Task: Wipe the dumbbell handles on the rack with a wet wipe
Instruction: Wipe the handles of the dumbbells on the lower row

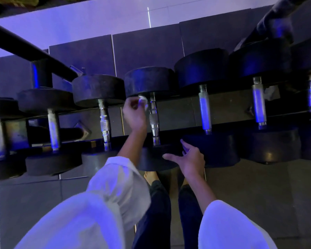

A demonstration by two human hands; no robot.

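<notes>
One dumbbell handle (153, 121) matters for this step: the knurled steel bar in the middle of the rack (178, 112), directly ahead of me. Its long axis runs straight away from my body, from the near head (156, 159) to the far head (149, 81), so I judge that any wiping stroke must travel fore and aft, not across.

The wet wipe (143, 100) is at the far end of this handle, just to its left and close under the far head. I cannot tell whether it touches the steel.

My left hand (133, 114) pinches the wipe between thumb and curled fingertips and lies just beside the handle on its left side. Of the two hands, it is the nearer to the bar.

My right hand (188, 157) holds nothing. Its fingers are spread and nearly straight, down at the near head and to the right of the handle.

By my judgement, the next move calls for a small shift of the left hand to the right, onto the bar, then a draw along the axis toward me. Neighbouring handles (205, 112) lie parallel on either side, so sideways clearance is limited.
</notes>
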